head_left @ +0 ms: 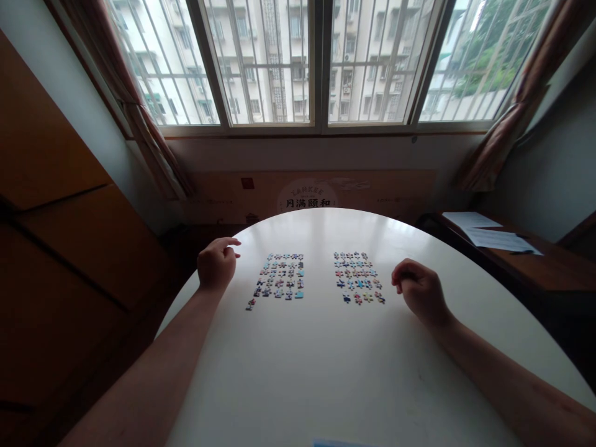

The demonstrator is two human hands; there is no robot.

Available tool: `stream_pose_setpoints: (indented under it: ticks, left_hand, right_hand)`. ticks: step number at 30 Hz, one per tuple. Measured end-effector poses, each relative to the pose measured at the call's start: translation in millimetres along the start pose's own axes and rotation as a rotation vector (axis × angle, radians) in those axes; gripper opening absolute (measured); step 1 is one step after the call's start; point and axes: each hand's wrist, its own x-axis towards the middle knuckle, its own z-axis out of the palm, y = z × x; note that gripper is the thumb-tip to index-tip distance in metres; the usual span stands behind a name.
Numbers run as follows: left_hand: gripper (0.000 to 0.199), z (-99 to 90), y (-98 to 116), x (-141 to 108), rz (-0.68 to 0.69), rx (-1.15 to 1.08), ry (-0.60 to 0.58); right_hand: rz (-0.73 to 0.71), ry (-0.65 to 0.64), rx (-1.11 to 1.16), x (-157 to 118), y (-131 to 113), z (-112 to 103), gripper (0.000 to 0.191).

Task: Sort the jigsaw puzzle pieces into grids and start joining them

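Two blocks of loose jigsaw pieces lie in rows on the white table. My left hand [217,264] is just left of the left block of jigsaw pieces [279,276], resting by the table's edge. Its index finger stretches out to the right, apart from the others, and I see nothing held. One jigsaw piece [250,304] sits below that block at its left corner. To the right of the right block of jigsaw pieces [357,273], my right hand [419,290] rests with its fingers curled closed. No object shows in it, and neither hand touches a piece.
The round white table [298,372] has a curved far edge. A blue object [342,443] pokes in at the bottom of the view. At the right, a brown desk [516,264] holds paper sheets [500,240] and pens. Barred windows [321,68] stand behind.
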Motion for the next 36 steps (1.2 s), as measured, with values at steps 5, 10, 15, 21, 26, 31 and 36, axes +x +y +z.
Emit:
stream_pose_setpoints:
  ticks: [5, 10, 15, 21, 26, 31, 36]
  left_hand:
    - [0.030, 1.2, -4, 3, 0.108, 0.058, 0.027]
    - [0.028, 1.6, -6, 4, 0.171, 0.137, 0.047]
    - [0.023, -0.7, -2, 5, 0.159, 0.104, 0.034]
    - [0.024, -1.5, 26, -4, 0.311, 0.013, -0.184]
    - [0.034, 8.4, 64, -21, 0.489, 0.097, -0.500]
    - [0.037, 20.3, 83, -25, 0.566, 0.172, -0.681]
    - [0.051, 33.8, 95, -19, 0.590, 0.272, -0.762]
  right_hand:
    - [-0.011, 0.000, -0.026, -1, -1, -1, 0.018]
    - [0.007, 0.007, -0.030, -2, 2, -2, 0.018]
    - [0.001, 0.000, -0.049, -2, 0, -2, 0.018]
    - [-0.008, 0.002, -0.044, -2, -7, -1, 0.019]
    - [-0.003, 0.002, -0.043, -2, -6, -2, 0.018]
    - [-0.013, -0.003, -0.027, -1, -7, -1, 0.018]
    - [-0.024, -0.001, -0.025, 0, -10, -1, 0.019]
